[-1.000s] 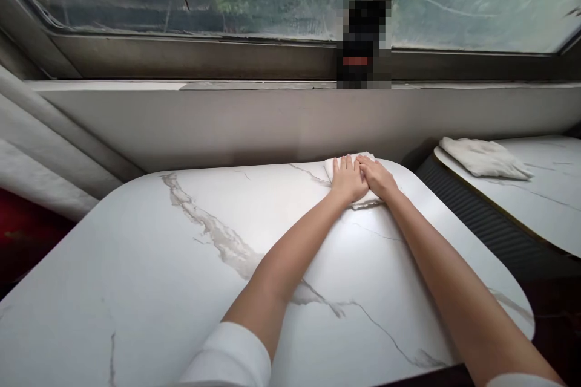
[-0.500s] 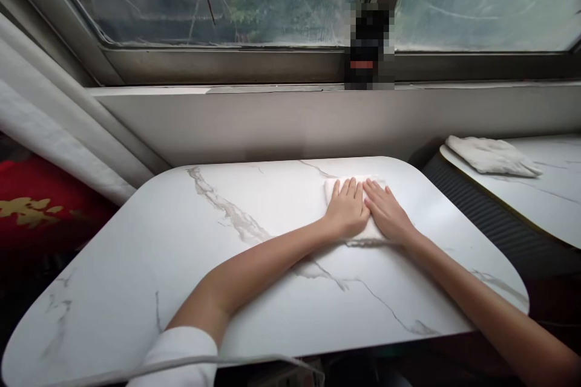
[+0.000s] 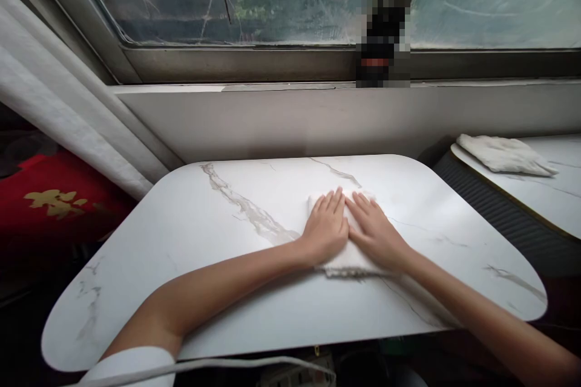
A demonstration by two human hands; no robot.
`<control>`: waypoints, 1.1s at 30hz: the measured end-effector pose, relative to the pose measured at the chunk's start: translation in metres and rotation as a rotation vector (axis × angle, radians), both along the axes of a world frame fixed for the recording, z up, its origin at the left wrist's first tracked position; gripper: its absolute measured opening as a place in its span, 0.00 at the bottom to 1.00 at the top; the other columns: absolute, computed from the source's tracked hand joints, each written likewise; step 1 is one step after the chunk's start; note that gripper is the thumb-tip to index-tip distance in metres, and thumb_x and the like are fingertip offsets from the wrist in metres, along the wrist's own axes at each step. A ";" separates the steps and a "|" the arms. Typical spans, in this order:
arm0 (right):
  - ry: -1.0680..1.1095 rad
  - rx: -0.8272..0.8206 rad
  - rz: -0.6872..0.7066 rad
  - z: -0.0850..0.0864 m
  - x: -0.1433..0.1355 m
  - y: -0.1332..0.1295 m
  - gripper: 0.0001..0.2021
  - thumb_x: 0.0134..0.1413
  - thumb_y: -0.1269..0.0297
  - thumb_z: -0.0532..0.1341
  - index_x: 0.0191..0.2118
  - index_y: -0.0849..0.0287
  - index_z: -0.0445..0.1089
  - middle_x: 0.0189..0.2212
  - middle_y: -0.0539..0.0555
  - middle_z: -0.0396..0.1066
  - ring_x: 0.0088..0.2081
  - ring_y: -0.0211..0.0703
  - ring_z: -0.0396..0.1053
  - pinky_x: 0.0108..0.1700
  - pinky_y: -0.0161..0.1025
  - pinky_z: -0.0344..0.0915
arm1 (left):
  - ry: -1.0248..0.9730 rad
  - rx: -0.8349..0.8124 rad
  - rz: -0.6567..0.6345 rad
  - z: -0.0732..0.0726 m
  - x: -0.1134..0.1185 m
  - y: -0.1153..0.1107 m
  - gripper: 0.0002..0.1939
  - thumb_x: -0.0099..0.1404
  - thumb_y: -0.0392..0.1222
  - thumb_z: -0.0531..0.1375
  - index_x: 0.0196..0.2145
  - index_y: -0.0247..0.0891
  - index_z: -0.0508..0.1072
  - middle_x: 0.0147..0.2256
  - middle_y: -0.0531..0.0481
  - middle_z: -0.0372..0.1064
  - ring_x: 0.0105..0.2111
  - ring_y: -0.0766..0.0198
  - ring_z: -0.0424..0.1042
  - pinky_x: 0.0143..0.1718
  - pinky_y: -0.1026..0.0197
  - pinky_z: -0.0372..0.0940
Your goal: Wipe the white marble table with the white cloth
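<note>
A folded white cloth (image 3: 351, 260) lies on the white marble-patterned tabletop (image 3: 254, 302), right of its middle. My left hand (image 3: 324, 233) presses flat on the cloth's left part, fingers stretched toward the window. Beside it, my right hand (image 3: 379, 233) also lies flat on the cloth, fingers extended and angled to the left. The two hands touch or nearly touch near the thumbs. Neither hand grips the cloth. Much of the cloth's middle is hidden beneath them.
A second white cloth (image 3: 506, 154) rests on another marble-patterned table (image 3: 567, 193) at the right. Behind the table runs a window sill (image 3: 272, 88). A pale curtain (image 3: 68, 91) and red fabric with gold marking (image 3: 91, 217) are at left. A cable (image 3: 236, 363) crosses the front.
Both hands and the cloth beneath them have slid nearer to me and somewhat left on the tabletop. The camera view has shifted a little, moving the surroundings rightward.
</note>
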State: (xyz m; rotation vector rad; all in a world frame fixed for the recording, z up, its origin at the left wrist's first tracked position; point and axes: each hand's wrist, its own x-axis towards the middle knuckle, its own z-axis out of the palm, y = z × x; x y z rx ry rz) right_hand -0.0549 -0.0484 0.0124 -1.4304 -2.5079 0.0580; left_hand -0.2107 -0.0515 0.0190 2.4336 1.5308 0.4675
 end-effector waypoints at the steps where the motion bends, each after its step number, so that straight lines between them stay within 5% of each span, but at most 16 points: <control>1: 0.012 -0.024 0.005 0.001 -0.006 0.023 0.29 0.63 0.53 0.45 0.65 0.64 0.51 0.65 0.62 0.47 0.66 0.49 0.43 0.64 0.52 0.45 | 0.009 0.025 0.052 -0.002 -0.001 0.020 0.27 0.70 0.40 0.40 0.64 0.27 0.50 0.67 0.44 0.37 0.66 0.59 0.37 0.65 0.54 0.34; 8: -0.097 0.019 -0.097 0.001 -0.059 0.142 0.28 0.63 0.62 0.44 0.65 0.67 0.49 0.66 0.62 0.46 0.66 0.48 0.43 0.64 0.48 0.42 | 0.060 0.110 0.266 -0.005 -0.029 0.141 0.25 0.71 0.38 0.39 0.61 0.26 0.56 0.62 0.42 0.54 0.63 0.60 0.50 0.64 0.54 0.39; 11: -0.120 0.043 -0.090 0.001 -0.070 0.161 0.27 0.63 0.63 0.44 0.65 0.68 0.50 0.65 0.62 0.47 0.65 0.49 0.44 0.64 0.48 0.42 | 0.087 0.167 0.285 -0.007 -0.038 0.162 0.24 0.71 0.37 0.40 0.60 0.27 0.59 0.60 0.42 0.57 0.61 0.60 0.54 0.64 0.54 0.41; 15: -0.135 0.077 -0.079 0.000 -0.070 0.160 0.27 0.63 0.63 0.43 0.65 0.69 0.49 0.65 0.63 0.47 0.65 0.49 0.45 0.64 0.48 0.43 | 0.089 0.212 0.294 -0.010 -0.038 0.160 0.23 0.71 0.38 0.41 0.59 0.29 0.60 0.60 0.42 0.58 0.61 0.59 0.54 0.63 0.53 0.43; 20: -0.207 0.138 -0.076 -0.003 -0.062 0.105 0.28 0.62 0.65 0.42 0.64 0.75 0.49 0.64 0.67 0.47 0.65 0.54 0.44 0.63 0.53 0.44 | 0.087 0.220 0.255 -0.006 -0.030 0.104 0.24 0.71 0.39 0.41 0.58 0.25 0.61 0.60 0.39 0.57 0.62 0.57 0.53 0.63 0.52 0.44; 25: -0.190 0.185 0.089 0.001 -0.051 -0.010 0.31 0.61 0.63 0.43 0.66 0.76 0.42 0.65 0.68 0.45 0.66 0.59 0.37 0.64 0.63 0.35 | 0.094 0.145 0.071 -0.002 -0.033 -0.009 0.25 0.72 0.40 0.40 0.61 0.23 0.56 0.62 0.37 0.52 0.64 0.56 0.47 0.64 0.51 0.42; 28: -0.129 0.149 0.141 0.004 -0.052 -0.069 0.34 0.60 0.62 0.45 0.67 0.74 0.34 0.66 0.66 0.40 0.66 0.60 0.32 0.64 0.63 0.40 | 0.069 0.092 -0.018 0.000 -0.045 -0.070 0.28 0.73 0.46 0.40 0.64 0.27 0.51 0.65 0.40 0.45 0.65 0.57 0.40 0.65 0.51 0.40; 30: -0.081 0.109 0.149 0.005 -0.058 -0.090 0.35 0.60 0.62 0.46 0.67 0.71 0.31 0.66 0.65 0.38 0.66 0.61 0.31 0.63 0.61 0.46 | 0.054 0.045 -0.018 0.002 -0.054 -0.093 0.29 0.73 0.48 0.40 0.65 0.29 0.46 0.66 0.41 0.40 0.66 0.58 0.37 0.65 0.51 0.40; 33: -0.050 0.021 0.178 0.006 -0.074 -0.089 0.35 0.60 0.61 0.47 0.68 0.68 0.32 0.67 0.63 0.36 0.66 0.61 0.29 0.63 0.62 0.45 | 0.048 -0.044 0.029 0.006 -0.065 -0.097 0.29 0.73 0.49 0.37 0.66 0.31 0.41 0.66 0.43 0.37 0.66 0.61 0.36 0.65 0.52 0.42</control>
